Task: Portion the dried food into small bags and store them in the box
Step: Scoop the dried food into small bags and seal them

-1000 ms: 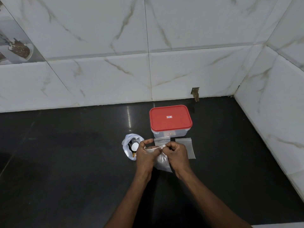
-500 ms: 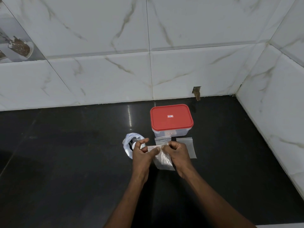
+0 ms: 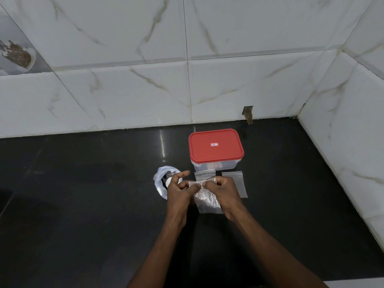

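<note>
Above the black counter (image 3: 83, 204), my left hand (image 3: 178, 194) and my right hand (image 3: 222, 191) pinch the top edge of a small clear bag (image 3: 207, 201) between them; the bag hangs below my fingers. I cannot tell what is inside it. Behind my hands stands a clear plastic box with its red lid (image 3: 216, 145) closed. A white plastic bag (image 3: 161, 180) lies just left of my left hand, with something white and round inside. Two more empty small bags lie flat in front of the box, one (image 3: 204, 174) behind my fingers and one (image 3: 235, 182) to the right.
White marble-patterned tiled walls (image 3: 228, 90) close the counter at the back and on the right, meeting in a corner. A small hole (image 3: 248, 114) shows in the back wall just above the counter. The counter's front edge (image 3: 353, 282) shows at the lower right.
My hands have shifted slightly along the top edge of the small bag while still pinching it. My left fingers have spread outward a little. The box and other bags have not moved.
</note>
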A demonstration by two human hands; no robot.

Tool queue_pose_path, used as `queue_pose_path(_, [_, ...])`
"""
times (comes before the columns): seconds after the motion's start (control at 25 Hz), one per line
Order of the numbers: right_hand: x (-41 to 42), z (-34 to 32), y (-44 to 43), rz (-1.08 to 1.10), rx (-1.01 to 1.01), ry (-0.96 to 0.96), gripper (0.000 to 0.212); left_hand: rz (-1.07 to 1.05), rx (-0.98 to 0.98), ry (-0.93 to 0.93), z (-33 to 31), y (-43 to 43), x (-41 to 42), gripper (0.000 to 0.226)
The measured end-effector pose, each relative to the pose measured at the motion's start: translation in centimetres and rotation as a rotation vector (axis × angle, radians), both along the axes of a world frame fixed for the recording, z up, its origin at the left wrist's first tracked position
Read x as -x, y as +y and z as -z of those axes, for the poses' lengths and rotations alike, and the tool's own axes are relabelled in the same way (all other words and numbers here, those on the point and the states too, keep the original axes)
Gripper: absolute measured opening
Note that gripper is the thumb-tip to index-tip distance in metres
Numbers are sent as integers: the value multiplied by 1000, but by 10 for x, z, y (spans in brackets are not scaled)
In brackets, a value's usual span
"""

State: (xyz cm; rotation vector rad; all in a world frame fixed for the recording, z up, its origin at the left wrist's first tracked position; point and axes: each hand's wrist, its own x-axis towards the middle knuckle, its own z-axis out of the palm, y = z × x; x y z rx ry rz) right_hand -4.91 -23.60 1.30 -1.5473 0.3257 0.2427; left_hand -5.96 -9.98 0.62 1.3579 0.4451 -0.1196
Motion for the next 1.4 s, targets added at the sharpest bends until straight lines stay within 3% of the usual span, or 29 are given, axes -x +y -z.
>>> queue_pose_path(0.2, [-2,4,-1,-6,21,-29,13,30,-69,-32,-3,-2,-5,53])
queue_pose_path(0.4, [-2,9,2,-1,242,-121,10,39,-189,-88,-7,-5,-3,47])
queue_pose_path(0.68, [-4,10,-9,-81,59,-42,7,115,-76,-47,-13,7,-2,54])
queue_pose_path(0.92, [5,17,2,-77,203,-82,9,109,-198,-42,-7,5,4,44])
queue_pose_path(1.2, [10,14,-11,-45,11,-74,6,82,-100,-23,4,16,5,38])
queue_pose_path(1.4, [10,17,-10,28,-23,-86,14,-29,-45,3,11,8,11,19])
